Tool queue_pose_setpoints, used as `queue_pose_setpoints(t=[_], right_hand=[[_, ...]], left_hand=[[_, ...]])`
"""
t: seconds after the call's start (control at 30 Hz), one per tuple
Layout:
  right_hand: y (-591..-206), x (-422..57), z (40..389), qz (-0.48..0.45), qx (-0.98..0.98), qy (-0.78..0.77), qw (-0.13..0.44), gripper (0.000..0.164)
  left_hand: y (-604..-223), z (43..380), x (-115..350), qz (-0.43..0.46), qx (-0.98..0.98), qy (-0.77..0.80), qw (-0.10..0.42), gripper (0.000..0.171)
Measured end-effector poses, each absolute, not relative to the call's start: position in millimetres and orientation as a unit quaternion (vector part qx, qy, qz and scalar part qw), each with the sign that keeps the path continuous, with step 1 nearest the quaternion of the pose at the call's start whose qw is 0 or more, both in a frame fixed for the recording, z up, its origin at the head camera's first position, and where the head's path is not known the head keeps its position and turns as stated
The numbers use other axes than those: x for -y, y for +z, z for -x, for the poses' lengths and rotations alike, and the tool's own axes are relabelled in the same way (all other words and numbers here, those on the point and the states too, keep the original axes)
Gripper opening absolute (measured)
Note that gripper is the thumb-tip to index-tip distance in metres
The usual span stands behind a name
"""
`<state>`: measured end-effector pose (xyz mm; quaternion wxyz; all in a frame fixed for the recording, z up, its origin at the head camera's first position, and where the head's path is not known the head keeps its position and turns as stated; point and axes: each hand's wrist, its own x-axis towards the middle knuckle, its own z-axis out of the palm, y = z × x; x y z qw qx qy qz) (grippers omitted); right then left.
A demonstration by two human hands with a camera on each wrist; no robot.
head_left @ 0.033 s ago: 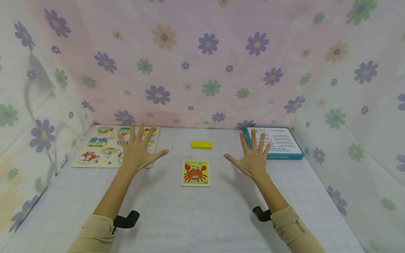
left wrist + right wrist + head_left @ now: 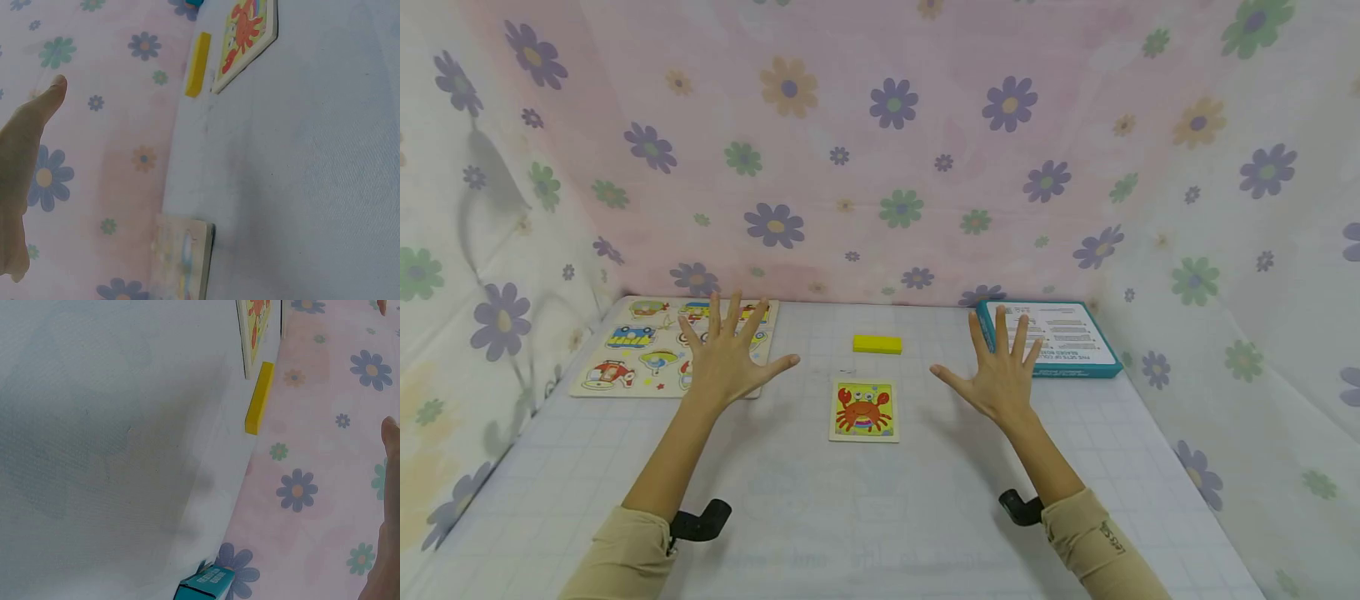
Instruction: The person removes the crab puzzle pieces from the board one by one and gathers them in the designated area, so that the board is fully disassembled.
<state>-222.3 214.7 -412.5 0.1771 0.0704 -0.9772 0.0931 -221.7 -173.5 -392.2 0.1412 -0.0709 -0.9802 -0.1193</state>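
My left hand (image 2: 724, 367) is held over the table with its fingers spread, overlapping a wooden board of vehicle pictures (image 2: 658, 361) in the head view. Opposite it, my right hand (image 2: 1000, 379) has its fingers spread too, and its fingertips overlap the left side of a teal-edged flat box (image 2: 1060, 333). Neither hand holds anything. Between them lies a small square crab picture puzzle (image 2: 863, 412) in a pale frame. Behind the puzzle sits a yellow rectangular block (image 2: 877, 344). Both wrist views show the block (image 2: 198, 65) beside the puzzle (image 2: 252, 331).
A white table (image 2: 865, 508) with a faint grid carries everything. Flower-printed cloth (image 2: 865, 167) rises behind it and at both sides. A black wrist camera (image 2: 702, 522) juts inward from the left wrist, and another black camera (image 2: 1021, 507) from the right.
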Motion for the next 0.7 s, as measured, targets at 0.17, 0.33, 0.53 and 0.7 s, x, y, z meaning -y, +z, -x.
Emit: queue_pose_setpoints(t=[0.17, 0.33, 0.53, 0.7], right_hand=[[-415.6, -214.9, 222.1, -0.073, 0.977, 0.102, 0.172, 0.104], [-418.9, -213.3, 224.1, -0.094, 0.971, 0.146, 0.167, 0.101], [-421.4, -211.4, 225.2, -0.138, 0.949, 0.26, 0.116, 0.092], [-426.0, -207.7, 228.0, -0.16, 0.927, 0.332, 0.063, 0.087]], left_hand=[[-393.5, 220.5, 174.1, 0.071, 0.979, -0.126, 0.14, 0.098], [-394.4, 219.6, 174.9, 0.068, 0.98, -0.127, 0.138, 0.096], [-398.9, 218.6, 173.5, 0.079, 0.98, -0.143, 0.114, 0.095], [-408.4, 216.8, 166.7, 0.116, 0.964, -0.215, 0.103, 0.085]])
